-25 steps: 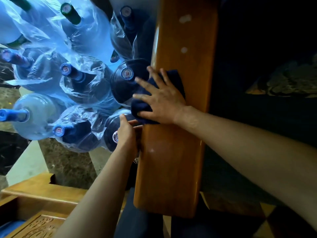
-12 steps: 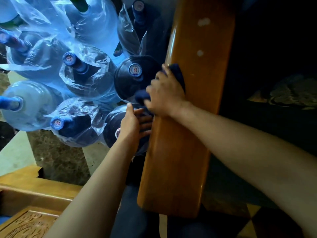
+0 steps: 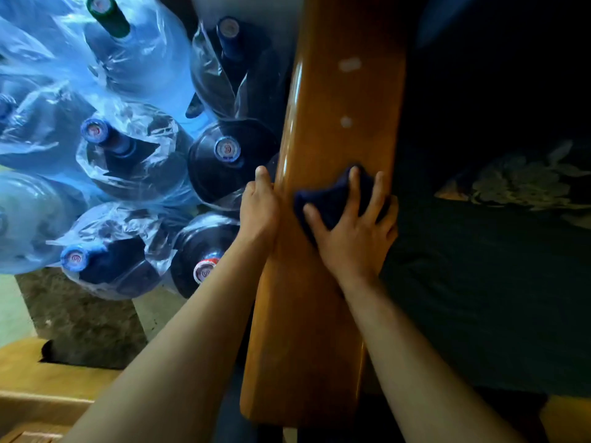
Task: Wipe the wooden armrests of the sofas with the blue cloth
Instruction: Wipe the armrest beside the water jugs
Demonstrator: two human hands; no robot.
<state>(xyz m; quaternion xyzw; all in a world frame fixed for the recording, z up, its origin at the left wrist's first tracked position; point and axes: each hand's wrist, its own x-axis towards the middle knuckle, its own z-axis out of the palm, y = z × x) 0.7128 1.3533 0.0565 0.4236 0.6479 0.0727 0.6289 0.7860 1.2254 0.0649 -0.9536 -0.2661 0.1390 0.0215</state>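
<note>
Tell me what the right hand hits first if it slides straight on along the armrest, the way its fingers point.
Nothing solid, as far as shows: the right hand would cross bare armrest, reaching first the small pale spot.

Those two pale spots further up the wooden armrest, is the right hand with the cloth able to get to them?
Probably yes. The right hand presses the blue cloth flat on the armrest, and the wood between it and the pale spots lies bare, with nothing in the way.
</note>
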